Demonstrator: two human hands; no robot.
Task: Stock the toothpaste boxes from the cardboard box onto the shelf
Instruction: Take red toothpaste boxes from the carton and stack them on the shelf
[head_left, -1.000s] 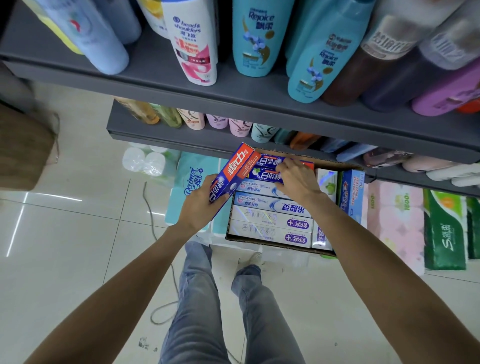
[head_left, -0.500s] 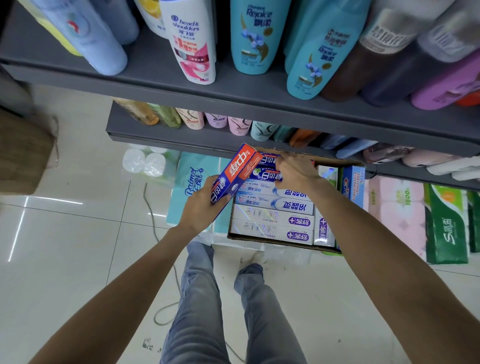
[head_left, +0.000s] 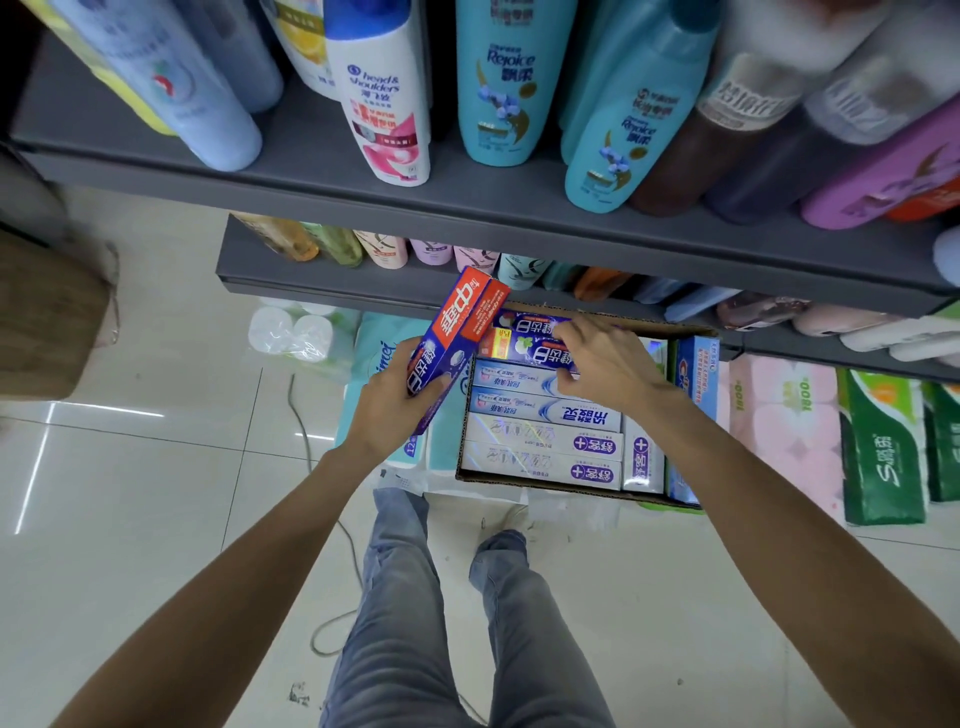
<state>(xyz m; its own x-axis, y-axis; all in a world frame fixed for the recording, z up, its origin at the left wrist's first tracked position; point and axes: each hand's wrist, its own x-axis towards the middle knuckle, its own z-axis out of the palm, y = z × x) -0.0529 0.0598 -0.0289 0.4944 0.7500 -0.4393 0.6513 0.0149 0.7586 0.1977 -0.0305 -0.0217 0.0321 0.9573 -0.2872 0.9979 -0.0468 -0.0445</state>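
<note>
Toothpaste boxes (head_left: 540, 447) lie flat in rows inside the open cardboard box (head_left: 519, 480), which sits on the floor under the front edge of the lower grey shelf (head_left: 332, 283). Four pale boxes fill the near rows, and two more stand on edge along the carton's right wall. At the far end lies a dark blue box (head_left: 524, 343) with white lettering. The right hand (head_left: 605, 358) rests on it, fingers curled over its far edge and thumb at its near side, so it seems to be gripping that box, though the fingertips hide the contact.

The left hand (head_left: 395, 402) holds a red-and-blue toothpaste box (head_left: 454, 343) just left of the carton's left wall. Fingers and thumb wrap round the box's lower half. The box is tilted, its upper end leaning toward the lower shelf's front edge without clearly touching it.

Both bare forearms reach down from the bottom corners of the view, and grey jeans (head_left: 405, 613) show between them above the tiled floor (head_left: 130, 519), where a thin cable (head_left: 332, 525) trails.

Shampoo bottles (head_left: 493, 88) crowd the upper shelf (head_left: 467, 208), and smaller bottles line the lower one. Tissue packs (head_left: 779, 431) sit right of the carton, with a green pack (head_left: 883, 457) further right.
</note>
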